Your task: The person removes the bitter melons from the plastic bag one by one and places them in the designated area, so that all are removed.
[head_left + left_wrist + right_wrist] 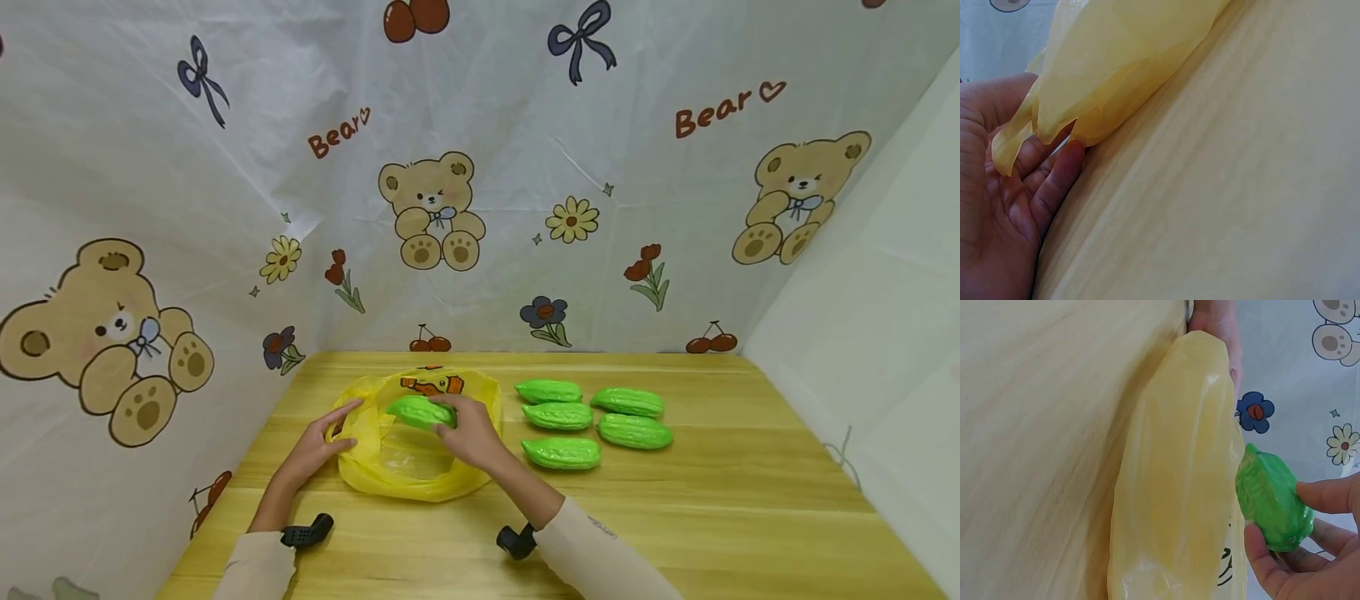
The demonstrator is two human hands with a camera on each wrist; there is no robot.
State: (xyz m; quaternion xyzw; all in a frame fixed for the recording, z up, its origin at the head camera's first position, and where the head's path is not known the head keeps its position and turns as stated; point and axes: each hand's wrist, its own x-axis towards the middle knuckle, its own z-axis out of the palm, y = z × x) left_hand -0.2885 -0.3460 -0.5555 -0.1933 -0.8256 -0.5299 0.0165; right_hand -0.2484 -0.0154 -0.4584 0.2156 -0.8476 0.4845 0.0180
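Observation:
My right hand (472,432) grips a bright green bitter melon (422,412) over the mouth of a yellow plastic bag (390,483). In the right wrist view, thumb and fingers hold this bitter melon (1274,499) around its sides, just past the bag's edge (1179,469). My left hand (311,450) rests against the bag's left side, thumb and fingers spread apart. Seen from the left wrist, loose bag handles (1013,140) hang across the left fingers (1060,178). The bag lies on the table with its mouth spread, showing an orange print on the inner far wall.
Several more bitter melons (561,453) lie in two columns to the right of the bag on the wooden table (712,500). A white sheet printed with bears (435,212) stands as a wall behind and at the left. A thin cord (843,454) hangs near the right edge.

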